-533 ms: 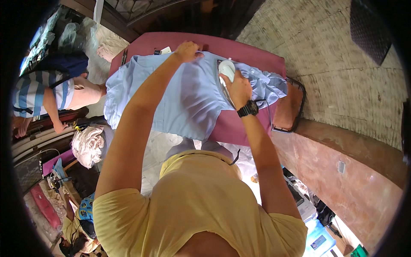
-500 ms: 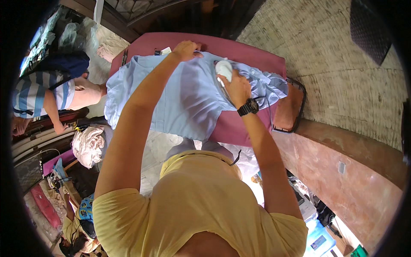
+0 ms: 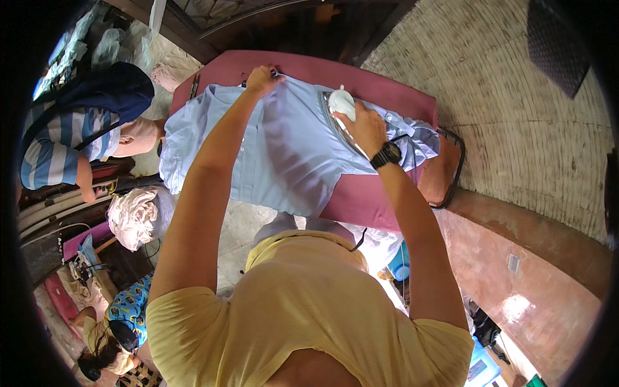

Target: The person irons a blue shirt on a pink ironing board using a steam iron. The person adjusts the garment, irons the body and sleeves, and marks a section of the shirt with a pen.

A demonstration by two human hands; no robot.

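Observation:
A light blue shirt (image 3: pixel 284 155) lies spread over a maroon padded ironing board (image 3: pixel 361 200), its far part bunched at the right end. My right hand (image 3: pixel 366 132) is closed round the handle of a white clothes iron (image 3: pixel 341 103). The iron's metal soleplate rests on the shirt, right of centre. At the far edge of the shirt, my left hand (image 3: pixel 263 81) is closed with its fingertips pinching the cloth. The cloth is drawn fairly smooth between both hands, with soft folds toward the near hem.
A person in a striped shirt (image 3: pixel 55 164) with a dark blue bag is at the left, close to the board. A bundle of pale cloth (image 3: pixel 133 218) lies at lower left, near another person (image 3: pixel 106 329). A stone ledge (image 3: pixel 516 226) runs along the right.
My left hand has moved a little left along the shirt's far edge, its fingers now curled on the cloth. The iron has shifted slightly nearer. The person in stripes has leaned closer.

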